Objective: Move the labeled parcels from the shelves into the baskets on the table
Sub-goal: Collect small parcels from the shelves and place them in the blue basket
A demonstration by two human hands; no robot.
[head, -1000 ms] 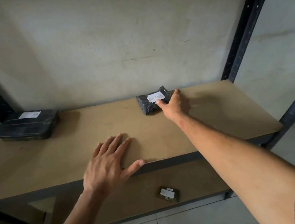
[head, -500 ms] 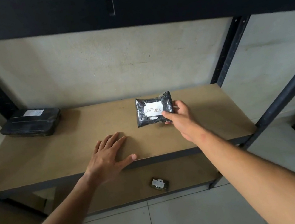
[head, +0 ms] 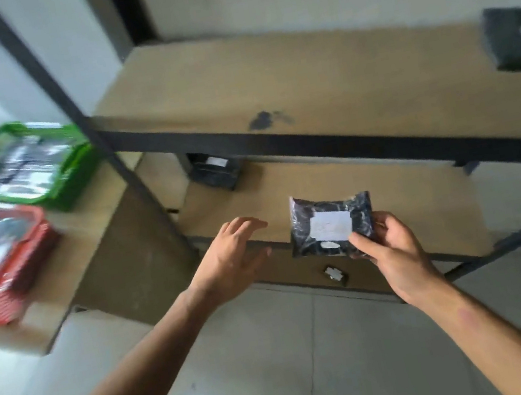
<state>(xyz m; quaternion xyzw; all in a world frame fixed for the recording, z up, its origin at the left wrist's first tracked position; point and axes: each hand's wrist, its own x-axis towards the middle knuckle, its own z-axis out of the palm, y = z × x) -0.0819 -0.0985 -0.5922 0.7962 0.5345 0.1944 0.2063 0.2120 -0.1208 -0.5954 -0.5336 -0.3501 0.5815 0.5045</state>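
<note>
Head view: my right hand (head: 387, 246) pinched the parcel (head: 330, 224) by its lower right corner, clear of the shelf (head: 409, 202). My left hand (head: 230, 258) hovered just beside it, fingers relaxed, holding nothing. Red basket (head: 24, 259) and green basket (head: 75, 181) stood well left, beyond a black upright (head: 131, 181).

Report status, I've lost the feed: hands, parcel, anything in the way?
Right hand grips black parcel, off the shelf. Left hand open, empty. Red basket and green basket to the left; shelf post between.

Parcel label (head: 331, 226) blurred unreadable – upper-shelf parcel (head: 520, 41) cut by edge
</note>
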